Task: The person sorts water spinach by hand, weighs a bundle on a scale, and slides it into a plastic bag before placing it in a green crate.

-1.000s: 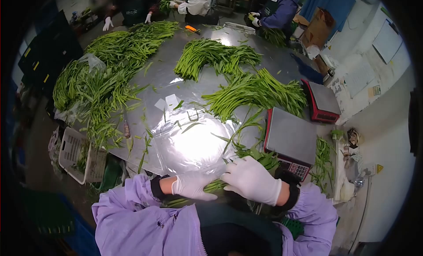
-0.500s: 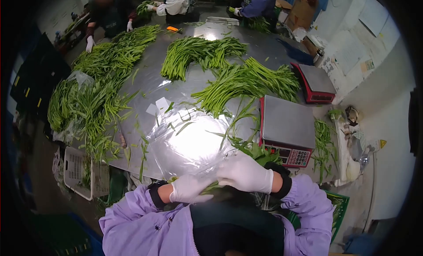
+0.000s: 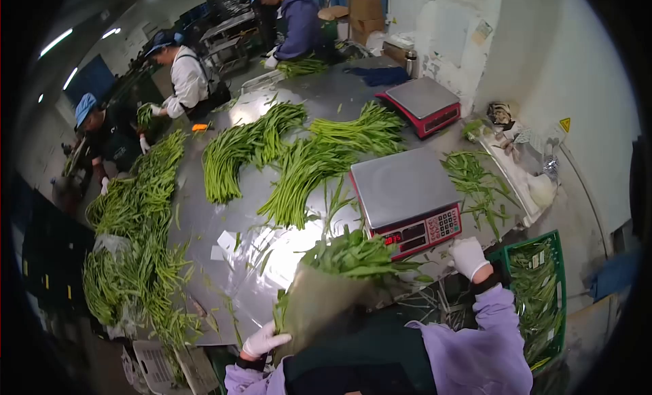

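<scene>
My left hand (image 3: 265,340), in a white glove, grips the lower left side of a clear plastic bag (image 3: 319,303) of leafy greens. Leaves (image 3: 350,254) stick out of the bag's top, in front of the near scale (image 3: 405,189), whose red display is lit. My right hand (image 3: 469,258), also gloved, is off the bag at the scale's lower right corner. Its fingers are bent and close together, and what they hold, if anything, is too small to name.
Bundles of greens (image 3: 299,184) lie mid-table, with a long heap (image 3: 139,239) at the left. A second scale (image 3: 422,99) stands farther back. A green crate (image 3: 558,286) of bagged greens is at the right. Three people work across the table.
The view has turned and shifted. My hands, close together before, are now far apart. The bag of greens now stands up in view, and my right hand has moved right beside the scale.
</scene>
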Tool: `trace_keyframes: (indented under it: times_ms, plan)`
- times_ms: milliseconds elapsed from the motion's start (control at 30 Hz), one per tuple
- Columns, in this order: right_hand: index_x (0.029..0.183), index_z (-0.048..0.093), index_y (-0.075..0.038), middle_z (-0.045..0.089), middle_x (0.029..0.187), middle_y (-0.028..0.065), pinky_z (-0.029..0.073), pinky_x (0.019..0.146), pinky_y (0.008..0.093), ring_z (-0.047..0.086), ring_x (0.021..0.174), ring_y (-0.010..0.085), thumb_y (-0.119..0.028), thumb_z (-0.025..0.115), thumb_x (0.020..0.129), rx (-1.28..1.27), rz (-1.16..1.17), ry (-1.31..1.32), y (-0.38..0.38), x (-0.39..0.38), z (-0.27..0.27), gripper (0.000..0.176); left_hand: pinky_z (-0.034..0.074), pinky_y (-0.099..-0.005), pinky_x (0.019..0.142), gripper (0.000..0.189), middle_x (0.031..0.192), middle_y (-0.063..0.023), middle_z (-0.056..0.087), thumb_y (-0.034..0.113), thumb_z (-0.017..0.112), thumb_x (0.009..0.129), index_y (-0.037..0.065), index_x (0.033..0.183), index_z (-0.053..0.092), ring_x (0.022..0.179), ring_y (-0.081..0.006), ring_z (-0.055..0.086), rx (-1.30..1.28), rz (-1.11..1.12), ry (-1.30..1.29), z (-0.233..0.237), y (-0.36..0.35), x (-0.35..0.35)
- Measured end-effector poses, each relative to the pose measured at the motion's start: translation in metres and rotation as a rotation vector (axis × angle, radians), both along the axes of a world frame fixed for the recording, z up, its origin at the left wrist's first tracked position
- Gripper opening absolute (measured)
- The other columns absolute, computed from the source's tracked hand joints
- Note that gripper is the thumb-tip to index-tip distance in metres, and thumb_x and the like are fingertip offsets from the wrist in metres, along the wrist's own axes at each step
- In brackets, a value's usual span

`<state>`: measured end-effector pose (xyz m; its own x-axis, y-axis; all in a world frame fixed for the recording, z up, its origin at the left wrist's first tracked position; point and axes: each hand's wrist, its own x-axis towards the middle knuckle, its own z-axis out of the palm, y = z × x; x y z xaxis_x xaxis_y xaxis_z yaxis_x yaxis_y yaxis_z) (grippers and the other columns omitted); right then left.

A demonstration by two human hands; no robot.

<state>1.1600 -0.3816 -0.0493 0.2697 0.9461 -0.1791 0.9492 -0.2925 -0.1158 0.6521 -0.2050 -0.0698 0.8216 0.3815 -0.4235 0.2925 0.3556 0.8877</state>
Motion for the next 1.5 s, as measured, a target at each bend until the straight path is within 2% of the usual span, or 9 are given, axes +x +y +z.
trace_keyframes:
  times_ms: [167, 500, 633, 733, 900, 967, 1100, 1300, 1500]
  plan:
    - [0.099, 0.071, -0.005, 0.068, 0.088, 0.0103, 0.05, 0.07, 0.029, 0.065, 0.08, 0.0228, -0.009, 0.065, 0.084, 0.555, -0.227, 0.779, 0.014, -0.034, 0.056, 0.016, 0.041, -0.029, 0.096, 0.053, 0.122, -0.0045, 0.056, 0.008, 0.062, 0.089, 0.001, 0.137, 0.042, 0.11, -0.0148, 0.051, 0.113, -0.138, 0.059, 0.019, -0.003, 0.006]
    - [0.091, 0.07, -0.01, 0.064, 0.083, 0.0072, 0.047, 0.077, 0.0368, 0.061, 0.081, 0.0252, -0.023, 0.068, 0.08, 0.768, 0.275, 0.511, 0.075, -0.074, 0.065, 0.017, 0.038, -0.0314, 0.101, 0.05, 0.129, -0.0069, 0.055, 0.011, 0.062, 0.092, 0.0, 0.137, 0.043, 0.117, -0.017, 0.051, 0.041, -0.125, 0.13, 0.042, -0.007, 0.019]
    - [0.085, 0.07, -0.009, 0.063, 0.078, 0.0073, 0.046, 0.072, 0.0331, 0.06, 0.073, 0.0227, -0.019, 0.067, 0.082, 0.82, 0.246, 0.655, 0.08, -0.077, 0.058, 0.011, 0.037, -0.0315, 0.102, 0.05, 0.131, -0.0077, 0.054, 0.013, 0.061, 0.093, 0.0, 0.137, 0.042, 0.119, -0.0178, 0.05, 0.055, -0.12, 0.126, 0.048, -0.011, 0.022]
    - [0.083, 0.069, -0.004, 0.062, 0.076, 0.0064, 0.044, 0.064, 0.0262, 0.056, 0.068, 0.0135, -0.005, 0.065, 0.083, 0.854, -0.181, 1.131, 0.081, -0.078, 0.074, 0.005, 0.038, -0.0302, 0.099, 0.05, 0.128, -0.0064, 0.054, 0.016, 0.061, 0.094, 0.001, 0.137, 0.043, 0.114, -0.0175, 0.049, 0.077, -0.118, 0.144, 0.059, -0.015, 0.029]
    - [0.113, 0.067, -0.026, 0.054, 0.072, -0.0001, 0.044, 0.063, 0.0331, 0.056, 0.068, 0.0209, -0.024, 0.068, 0.079, 0.703, 0.561, 0.4, 0.1, -0.093, 0.096, 0.034, 0.04, -0.0287, 0.093, 0.045, 0.122, -0.0051, 0.055, 0.019, 0.061, 0.094, 0.001, 0.132, 0.047, 0.107, -0.0151, 0.049, 0.167, -0.15, 0.104, 0.053, -0.014, 0.031]
    - [0.107, 0.068, -0.023, 0.052, 0.07, 0.0004, 0.043, 0.062, 0.0333, 0.055, 0.067, 0.0209, -0.022, 0.068, 0.079, 0.667, 0.695, 0.232, 0.112, -0.103, 0.088, 0.028, 0.041, -0.0283, 0.091, 0.043, 0.121, -0.0048, 0.055, 0.02, 0.061, 0.094, 0.001, 0.131, 0.049, 0.106, -0.0144, 0.049, 0.194, -0.182, 0.119, 0.051, -0.013, 0.029]
    - [0.094, 0.068, -0.018, 0.054, 0.071, 0.0009, 0.044, 0.063, 0.0333, 0.056, 0.068, 0.0218, -0.021, 0.068, 0.079, 0.812, 0.669, 0.263, 0.122, -0.101, 0.085, 0.016, 0.041, -0.0283, 0.092, 0.041, 0.12, -0.0046, 0.056, 0.019, 0.06, 0.094, 0.002, 0.13, 0.05, 0.106, -0.0141, 0.05, 0.084, -0.14, 0.144, 0.052, -0.015, 0.027]
    - [0.078, 0.066, -0.007, 0.063, 0.074, 0.0065, 0.048, 0.065, 0.0353, 0.062, 0.071, 0.0269, -0.012, 0.069, 0.077, 0.922, 0.138, 0.468, 0.082, -0.054, 0.085, 0.005, 0.04, -0.0289, 0.094, 0.042, 0.125, -0.0044, 0.055, 0.016, 0.059, 0.095, 0.001, 0.133, 0.048, 0.11, -0.0142, 0.05, 0.015, -0.064, 0.083, 0.034, -0.019, 0.013]
    - [0.094, 0.068, -0.009, 0.065, 0.088, 0.0079, 0.051, 0.071, 0.0378, 0.064, 0.082, 0.0288, -0.025, 0.068, 0.079, 0.089, -0.107, -0.023, 0.012, -0.014, 0.017, 0.022, 0.042, -0.0309, 0.095, 0.049, 0.128, -0.0057, 0.056, 0.02, 0.064, 0.091, 0.002, 0.134, 0.047, 0.114, -0.0165, 0.053, -0.169, 0.015, 0.068, -0.002, -0.011, -0.01]
